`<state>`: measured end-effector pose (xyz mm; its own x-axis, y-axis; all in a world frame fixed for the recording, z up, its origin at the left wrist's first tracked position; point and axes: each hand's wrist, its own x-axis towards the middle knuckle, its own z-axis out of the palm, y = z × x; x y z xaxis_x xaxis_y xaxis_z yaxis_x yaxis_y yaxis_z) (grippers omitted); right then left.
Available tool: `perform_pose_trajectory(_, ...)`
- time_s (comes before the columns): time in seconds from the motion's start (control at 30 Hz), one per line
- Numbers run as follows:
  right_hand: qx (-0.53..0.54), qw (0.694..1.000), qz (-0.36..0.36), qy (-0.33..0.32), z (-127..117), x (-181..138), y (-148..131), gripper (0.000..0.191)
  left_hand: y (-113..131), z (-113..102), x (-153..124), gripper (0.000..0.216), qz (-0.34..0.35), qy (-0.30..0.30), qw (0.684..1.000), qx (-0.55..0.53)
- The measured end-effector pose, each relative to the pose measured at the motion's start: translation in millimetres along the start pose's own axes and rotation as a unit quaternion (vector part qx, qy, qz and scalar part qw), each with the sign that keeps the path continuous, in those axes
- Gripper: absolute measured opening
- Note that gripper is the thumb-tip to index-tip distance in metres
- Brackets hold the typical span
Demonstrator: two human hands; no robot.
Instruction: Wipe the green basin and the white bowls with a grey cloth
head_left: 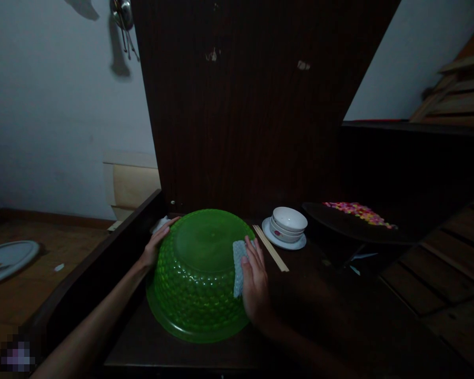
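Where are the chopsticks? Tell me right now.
In the head view the chopsticks lie right of centre, between the upturned green basin and the stacked white bowls, just beyond the right hand.

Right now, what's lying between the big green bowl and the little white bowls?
A pair of wooden chopsticks lies on the dark table, between the upturned green bowl and the stacked white bowls, as the head view shows.

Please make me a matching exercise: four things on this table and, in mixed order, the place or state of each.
1. basin
2. cloth
3. chopsticks
4. bowls

a. stacked on a saucer
b. upside down
c. pressed on the basin by the right hand
d. lying between basin and saucer

Pairs: 1-b, 2-c, 3-d, 4-a
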<state>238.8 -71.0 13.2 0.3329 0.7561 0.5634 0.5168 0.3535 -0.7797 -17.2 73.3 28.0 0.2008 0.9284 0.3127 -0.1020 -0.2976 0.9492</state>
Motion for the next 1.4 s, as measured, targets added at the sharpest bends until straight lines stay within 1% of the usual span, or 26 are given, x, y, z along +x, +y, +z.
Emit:
perform_pose_trajectory(0.1,-0.034,0.999,-0.022,-0.021,2.8,-8.2,-5.3,0.047,-1.5,-1.4,5.4,0.063,0.001,-0.017,1.000,0.009)
perform_pose_trajectory(0.23,-0.063,0.995,-0.063,-0.047,-0.5,-11.8,-5.2,0.048,-1.0,-3.5,11.1,0.066,-0.008,-0.018,0.999,0.038)
perform_pose_trajectory(0.33,-0.086,0.988,-0.110,-0.059,-7.4,-10.1,1.0,0.050,6.2,-5.7,12.4,0.068,-0.014,0.007,0.997,0.078)
perform_pose_trajectory(0.43,-0.099,0.980,-0.165,-0.043,-14.3,-6.5,7.8,0.052,20.6,-2.0,0.6,0.069,-0.010,0.066,0.991,0.115)
perform_pose_trajectory(0.5,-0.094,0.975,-0.199,-0.033,-17.4,-3.8,9.7,0.053,32.4,6.9,-17.6,0.063,0.009,0.136,0.975,0.177)
perform_pose_trajectory(0.53,-0.089,0.973,-0.213,-0.031,-18.2,-2.7,9.4,0.054,38.1,13.5,-29.1,0.061,0.025,0.149,0.965,0.212)
perform_pose_trajectory(0.6,-0.078,0.968,-0.236,-0.037,-18.0,-1.0,6.1,0.054,47.2,29.9,-53.7,0.058,0.082,0.132,0.945,0.286)
perform_pose_trajectory(0.67,-0.072,0.962,-0.260,-0.048,-15.3,-0.9,-0.2,0.054,51.9,48.2,-75.6,0.054,0.131,0.078,0.919,0.363)
perform_pose_trajectory(0.73,-0.071,0.953,-0.289,-0.061,-10.5,-2.6,-8.6,0.054,51.9,64.2,-90.5,0.051,0.172,0.040,0.884,0.433)
perform_pose_trajectory(0.8,-0.077,0.939,-0.326,-0.080,-4.7,-5.9,-17.9,0.055,48.0,74.7,-97.6,0.046,0.187,0.038,0.856,0.480)
perform_pose_trajectory(0.83,-0.082,0.929,-0.348,-0.094,-2.0,-7.7,-22.6,0.055,45.2,77.5,-98.8,0.044,0.191,0.039,0.847,0.494)
perform_pose_trajectory(0.9,-0.102,0.911,-0.377,-0.132,2.1,-10.8,-31.0,0.053,38.9,79.0,-98.4,0.041,0.207,0.046,0.839,0.501)
perform_pose_trajectory(0.97,-0.126,0.901,-0.379,-0.170,3.5,-12.4,-36.8,0.051,33.6,77.1,-96.6,0.039,0.229,0.054,0.840,0.489)
perform_pose_trajectory(1.03,-0.144,0.898,-0.367,-0.197,1.9,-12.2,-37.9,0.051,30.4,74.7,-95.3,0.037,0.247,0.065,0.843,0.473)
perform_pose_trajectory(1.13,-0.136,0.897,-0.364,-0.211,-5.7,-9.0,-28.1,0.053,30.2,73.2,-94.8,0.035,0.252,0.072,0.849,0.459)
perform_pose_trajectory(1.2,-0.119,0.902,-0.366,-0.195,-13.1,-5.5,-14.2,0.054,31.7,73.4,-95.1,0.034,0.250,0.073,0.855,0.449)
perform_pose_trajectory(1.27,-0.101,0.916,-0.355,-0.156,-20.6,-1.1,2.9,0.055,33.0,73.7,-95.4,0.034,0.247,0.070,0.862,0.437)
perform_pose_trajectory(1.33,-0.074,0.935,-0.325,-0.118,-26.2,4.4,19.4,0.054,33.5,73.8,-95.6,0.035,0.244,0.066,0.869,0.425)
perform_pose_trajectory(1.4,-0.041,0.956,-0.275,-0.098,-28.3,10.4,32.2,0.050,33.5,73.7,-95.7,0.036,0.243,0.065,0.874,0.416)
